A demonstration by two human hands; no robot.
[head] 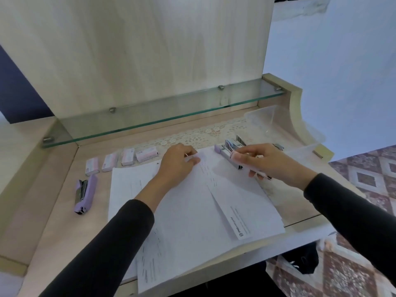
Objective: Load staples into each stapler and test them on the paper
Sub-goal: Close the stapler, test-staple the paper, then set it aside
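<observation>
Far to the left of my left hand (pixel 179 162) lies a lilac stapler (pixel 84 194), four staple boxes (pixel 122 159) nearer. That hand pinches a thin staple strip, fingers resting on the paper (pixel 192 211). My right hand (pixel 267 160) is closed round a pink stapler (pixel 249 165), more staplers (pixel 230 146) just beyond it.

desk (pixel 64 211) | paper sheets (pixel 192 211) | staple boxes (pixel 122 158) | purple stapler (pixel 84 194) | lace runner (pixel 199 136)
</observation>
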